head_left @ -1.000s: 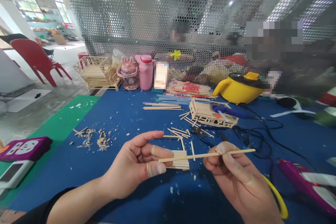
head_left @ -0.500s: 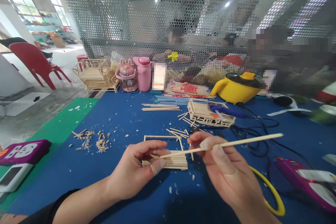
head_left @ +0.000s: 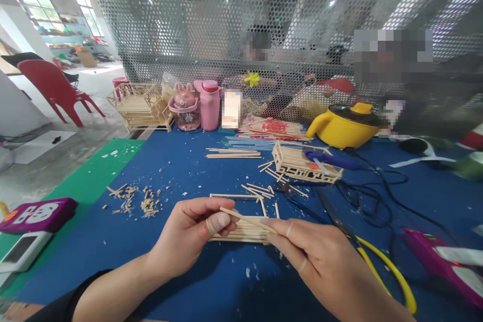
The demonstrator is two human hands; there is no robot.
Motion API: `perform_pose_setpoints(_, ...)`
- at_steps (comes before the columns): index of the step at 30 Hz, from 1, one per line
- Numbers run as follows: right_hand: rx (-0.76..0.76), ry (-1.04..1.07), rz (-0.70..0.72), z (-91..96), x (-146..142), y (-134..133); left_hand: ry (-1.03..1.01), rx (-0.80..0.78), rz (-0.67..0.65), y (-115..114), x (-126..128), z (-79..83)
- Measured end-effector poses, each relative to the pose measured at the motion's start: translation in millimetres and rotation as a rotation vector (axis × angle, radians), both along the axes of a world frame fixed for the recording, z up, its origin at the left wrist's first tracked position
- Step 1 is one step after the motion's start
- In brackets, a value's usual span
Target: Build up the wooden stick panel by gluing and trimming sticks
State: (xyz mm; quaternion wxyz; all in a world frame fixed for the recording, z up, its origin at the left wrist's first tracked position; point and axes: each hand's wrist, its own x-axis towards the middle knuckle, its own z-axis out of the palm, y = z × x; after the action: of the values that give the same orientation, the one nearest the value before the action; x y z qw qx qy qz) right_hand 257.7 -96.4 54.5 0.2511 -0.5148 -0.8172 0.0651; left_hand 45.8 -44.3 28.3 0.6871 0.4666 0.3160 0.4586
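A thin wooden stick (head_left: 247,219) is stretched between my two hands, above a small stick frame (head_left: 241,234) on the blue table. My left hand (head_left: 192,234) pinches its left end between thumb and fingers. The fingers of my right hand (head_left: 313,251) are closed on its other end, which they hide. Below, the frame has a row of sticks laid side by side at the near end and an open rectangle at the far end. Both hands cover parts of it.
A blue glue gun (head_left: 332,158) rests on a stick model (head_left: 298,161) at the back right. Yellow-handled scissors (head_left: 388,266) lie beside my right hand. Stick scraps (head_left: 149,204) are on the left. Pink bottles (head_left: 210,105) and a yellow pot (head_left: 343,128) stand behind.
The stick stuck out far to the right before; now its right end is within my right hand. My right hand has turned palm down and closed in toward my left.
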Motion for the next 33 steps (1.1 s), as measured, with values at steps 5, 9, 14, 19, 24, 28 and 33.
perform_pose_setpoints(5, 0.027, -0.012, -0.024, 5.2, 6, 3, 0.014, 0.020, 0.068, 6, -4, -1.4)
perform_pose_setpoints(9, 0.003, 0.002, -0.084, 4.4, 26, 11, 0.023, -0.035, 0.140, 13, -8, -4.4)
perform_pose_setpoints(14, -0.072, 0.020, -0.081, -11.3, 41, 23, 0.167, -0.084, 0.187, 20, -7, -7.5)
perform_pose_setpoints(19, -0.103, 0.062, -0.116, -30.7, 44, 31, 0.524, 0.025, 0.171, 31, -22, -8.2)
perform_pose_setpoints(24, -0.048, 0.061, -0.140, -50.4, 54, 35, 0.766, 0.054, 0.088, 39, -38, -24.9)
perform_pose_setpoints(28, -0.056, 0.069, -0.131, -58.4, 53, 36, 0.885, 0.139, 0.031, 35, -44, -36.7)
perform_pose_setpoints(33, -0.103, 0.092, -0.075, -62.0, 48, 38, 1.065, 0.428, 0.103, 24, -51, -37.1)
